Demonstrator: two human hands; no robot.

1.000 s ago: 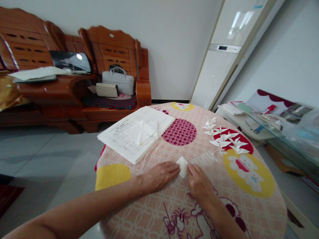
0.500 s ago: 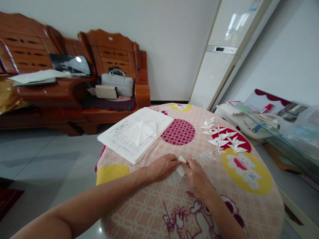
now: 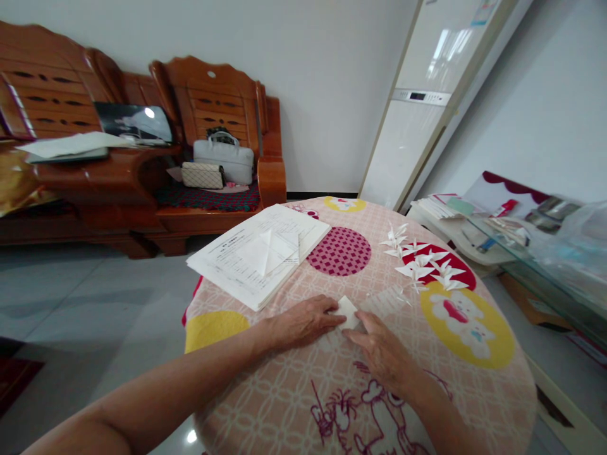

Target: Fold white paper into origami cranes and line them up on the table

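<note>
A small folded white paper (image 3: 348,309) lies on the round table's patterned cloth (image 3: 332,385). My left hand (image 3: 303,322) rests flat beside it, fingertips pressing its left edge. My right hand (image 3: 379,351) lies flat too, its fingers pressed on the paper's lower right edge. Both hands hold the paper down against the cloth. Several finished white paper cranes (image 3: 422,262) stand further back on the right of the table. A stack of printed sheets (image 3: 258,253) with a folded white sheet on top lies at the back left.
A wooden bench (image 3: 142,145) with bags (image 3: 222,161) and papers stands behind on the left. A tall white air conditioner (image 3: 417,107) stands in the corner. A glass shelf with booklets and plastic bags (image 3: 521,234) runs along the right. Grey tiled floor (image 3: 85,297) lies to the left.
Both hands stayed on the small paper, closing in on it and then flattening. My right hand slid slightly down along its lower edge, and the paper now lies flatter.
</note>
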